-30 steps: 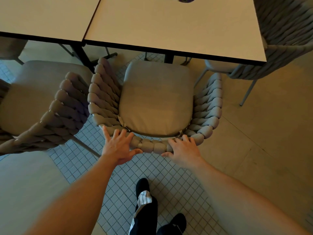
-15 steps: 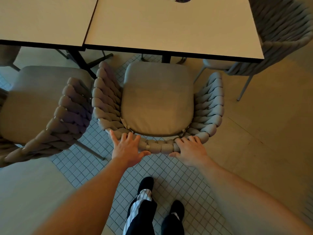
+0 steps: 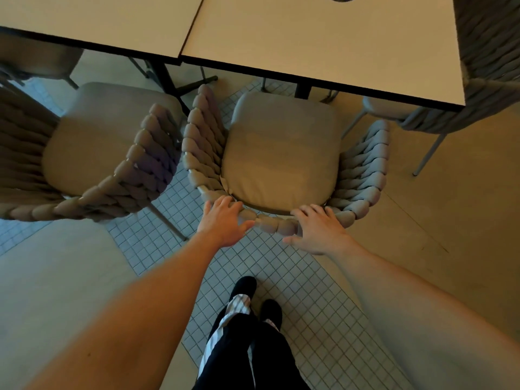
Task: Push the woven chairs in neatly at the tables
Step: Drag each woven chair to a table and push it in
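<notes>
I'm standing behind the middle chair [image 3: 281,153], which faces the right-hand table [image 3: 323,38] — its seat front sits just short of that table's near edge, not under it. My left hand [image 3: 222,220] rests on the left part of its back rail, my right hand [image 3: 318,229] on the right part. Left of it, nearly touching arm to arm, stands a second chair [image 3: 104,153] before the left-hand table [image 3: 92,21], which butts against the first. A third chair [image 3: 489,60] stands at the right table's far-right side. My feet [image 3: 259,299] are below, on the floor [image 3: 450,220] — behind the middle chair.
</notes>
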The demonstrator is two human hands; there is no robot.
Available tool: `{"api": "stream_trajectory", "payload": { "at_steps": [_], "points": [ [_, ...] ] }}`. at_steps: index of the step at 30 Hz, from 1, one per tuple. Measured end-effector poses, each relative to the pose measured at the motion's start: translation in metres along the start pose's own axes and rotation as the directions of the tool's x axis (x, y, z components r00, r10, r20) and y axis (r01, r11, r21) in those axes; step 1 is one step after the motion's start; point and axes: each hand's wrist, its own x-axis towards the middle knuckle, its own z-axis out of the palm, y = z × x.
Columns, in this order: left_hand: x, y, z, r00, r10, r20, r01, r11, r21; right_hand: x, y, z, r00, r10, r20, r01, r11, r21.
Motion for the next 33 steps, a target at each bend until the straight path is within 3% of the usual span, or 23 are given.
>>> {"api": "stream_trajectory", "payload": {
  "at_steps": [5, 18, 33],
  "points": [
    [-0.032, -0.017, -0.011, 0.994, -0.105, -0.025, 0.099, 0.983, -0.157, 0.009, -0.031, -0.025, 0.994, -0.11, 0.015, 0.11, 0.992, -0.066],
    [-0.14, -0.134, -0.039, 0.898, -0.44, -0.009, 0.423, 0.868, -0.26, 0.027, -0.181, -0.056, 0.938, -0.333, 0.098, 0.347, 0.905, -0.245],
    [-0.222, -0.261, -0.057, 0.798, -0.601, -0.034, 0.554, 0.756, -0.349, 0.043, -0.345, -0.053, 0.889, -0.422, 0.178, 0.458, 0.83, -0.317]
  ]
}}
